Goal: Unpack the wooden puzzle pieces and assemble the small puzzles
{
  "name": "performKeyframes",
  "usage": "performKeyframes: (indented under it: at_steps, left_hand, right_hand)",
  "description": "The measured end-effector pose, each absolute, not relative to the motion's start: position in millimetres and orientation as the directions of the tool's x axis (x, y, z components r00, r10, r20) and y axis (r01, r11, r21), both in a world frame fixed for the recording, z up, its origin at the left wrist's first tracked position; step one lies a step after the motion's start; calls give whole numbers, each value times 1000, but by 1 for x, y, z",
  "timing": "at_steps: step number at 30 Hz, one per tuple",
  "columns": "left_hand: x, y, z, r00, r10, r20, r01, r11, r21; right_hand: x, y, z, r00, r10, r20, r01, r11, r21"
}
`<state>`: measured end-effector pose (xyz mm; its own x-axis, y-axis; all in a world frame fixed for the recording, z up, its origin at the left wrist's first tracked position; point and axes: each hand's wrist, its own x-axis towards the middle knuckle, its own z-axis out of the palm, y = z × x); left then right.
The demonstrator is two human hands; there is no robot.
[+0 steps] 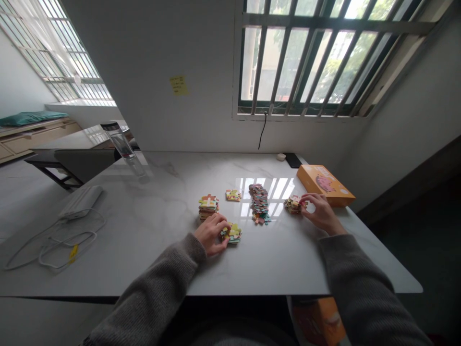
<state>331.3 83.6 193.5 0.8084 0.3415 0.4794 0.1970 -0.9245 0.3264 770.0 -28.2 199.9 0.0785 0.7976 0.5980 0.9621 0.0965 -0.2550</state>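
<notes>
My left hand [212, 234] curls its fingers and thumb round the left side of a low stack of jigsaw puzzle pieces [235, 233] in green, yellow and white. Just behind that hand stands a taller stack of puzzle pieces [208, 204]. Over on the right, my right hand [321, 211] pinches at the edge of a small pile of puzzle pieces [292, 203], with thumb and fingertips on a piece there. Between the hands lies a long, leaning row of puzzle pieces [259, 199]. A smaller flat stack [233, 195] sits farther back.
An orange box [326, 185] lies beyond my right hand, near a black phone [292, 160] and a small white object [281, 157]. To the left are a glass bottle [120, 142] and a white device [82, 202] with a looped cable [68, 240]. Another orange box [320, 319] is below the table edge.
</notes>
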Motion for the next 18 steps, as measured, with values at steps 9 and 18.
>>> performKeyframes:
  at_steps: [9, 18]
  left_hand:
    - [332, 86, 193, 772, 329, 543, 194, -937, 292]
    - [332, 85, 199, 678, 344, 650, 180, -934, 307]
  right_hand:
    - [729, -28, 216, 63, 744, 665, 967, 119, -225]
    - [592, -18, 221, -334, 773, 539, 822, 519, -236]
